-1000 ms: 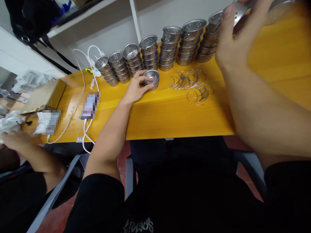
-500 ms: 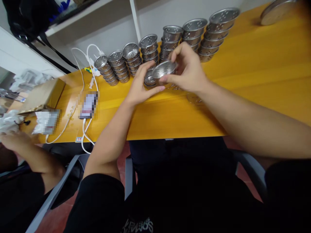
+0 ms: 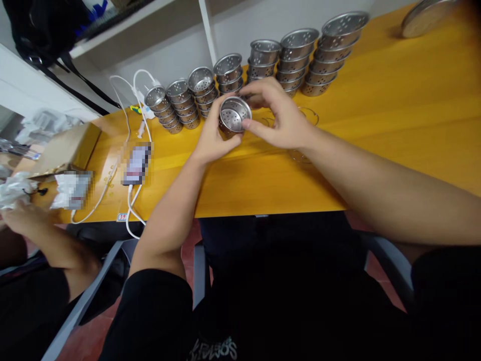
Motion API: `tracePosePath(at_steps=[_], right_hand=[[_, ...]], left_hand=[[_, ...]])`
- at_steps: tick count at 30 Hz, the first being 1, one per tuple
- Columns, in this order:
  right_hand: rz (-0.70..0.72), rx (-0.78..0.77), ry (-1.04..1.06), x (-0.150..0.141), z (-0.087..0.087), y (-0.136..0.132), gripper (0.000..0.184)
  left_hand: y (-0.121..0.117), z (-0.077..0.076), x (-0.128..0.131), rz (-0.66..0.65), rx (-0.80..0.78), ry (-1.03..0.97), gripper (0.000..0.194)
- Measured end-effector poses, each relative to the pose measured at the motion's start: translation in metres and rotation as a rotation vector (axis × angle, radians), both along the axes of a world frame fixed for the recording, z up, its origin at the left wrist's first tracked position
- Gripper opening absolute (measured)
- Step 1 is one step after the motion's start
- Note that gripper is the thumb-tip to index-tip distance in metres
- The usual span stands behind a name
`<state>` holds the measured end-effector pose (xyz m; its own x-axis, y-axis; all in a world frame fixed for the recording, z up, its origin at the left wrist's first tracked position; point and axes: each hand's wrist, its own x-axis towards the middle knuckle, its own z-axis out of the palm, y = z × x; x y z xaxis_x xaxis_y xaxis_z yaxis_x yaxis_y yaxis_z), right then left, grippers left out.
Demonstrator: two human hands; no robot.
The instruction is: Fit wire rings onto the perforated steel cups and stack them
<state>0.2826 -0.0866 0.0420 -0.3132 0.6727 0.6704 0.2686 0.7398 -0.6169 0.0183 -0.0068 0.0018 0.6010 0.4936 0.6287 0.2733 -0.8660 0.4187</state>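
A shiny metal cup (image 3: pixel 235 115) is sitting between two hands, full of little holes, its mouth facing up. At 8 o'clock from it, the left hand (image 3: pixel 211 141) is curling round its side, thumb and fingers spreading about as wide as the cup (some fingertips are hiding, so I'm not telling on those). At 3 o'clock, the right hand (image 3: pixel 283 118) is holding the rim, its thumb pressing the near edge and its bent fingers reaching the far edge, with a cup-wide gap between. Thin wire rings (image 3: pixel 313 111) are lying past that hand, partly hiding. Seven cup stacks (image 3: pixel 296 60) are standing from 9 round to 2 o'clock. A phone (image 3: pixel 138 163) is lying at 8 o'clock on the yellow table (image 3: pixel 244 190).
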Motion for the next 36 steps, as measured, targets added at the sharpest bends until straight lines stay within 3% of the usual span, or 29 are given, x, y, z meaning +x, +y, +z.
tracePosePath(at_steps=[6,11,14,21,30,36], right_hand=[[0.101,0.147,-0.182,0.017,0.02,-0.008,0.058],[0.124,0.026,-0.217,0.02,0.025,-0.012,0.032],[0.132,-0.033,-0.218,0.017,0.024,-0.013,0.032],[0.156,0.031,-0.15,0.014,0.019,-0.007,0.025],[0.097,0.005,-0.126,0.013,0.011,-0.001,0.022],[0.205,-0.086,-0.091,0.021,0.02,-0.004,0.027]], left_hand=[[-0.003,0.005,-0.008,-0.059,-0.045,-0.065,0.096],[-0.011,0.017,-0.008,-0.117,-0.068,-0.036,0.085],[-0.013,0.02,-0.007,-0.118,-0.064,-0.019,0.088],[-0.015,0.026,-0.011,-0.071,-0.007,0.031,0.094],[-0.013,0.025,-0.015,-0.046,-0.007,0.074,0.102],[-0.011,0.025,-0.019,-0.005,-0.034,0.054,0.102]])
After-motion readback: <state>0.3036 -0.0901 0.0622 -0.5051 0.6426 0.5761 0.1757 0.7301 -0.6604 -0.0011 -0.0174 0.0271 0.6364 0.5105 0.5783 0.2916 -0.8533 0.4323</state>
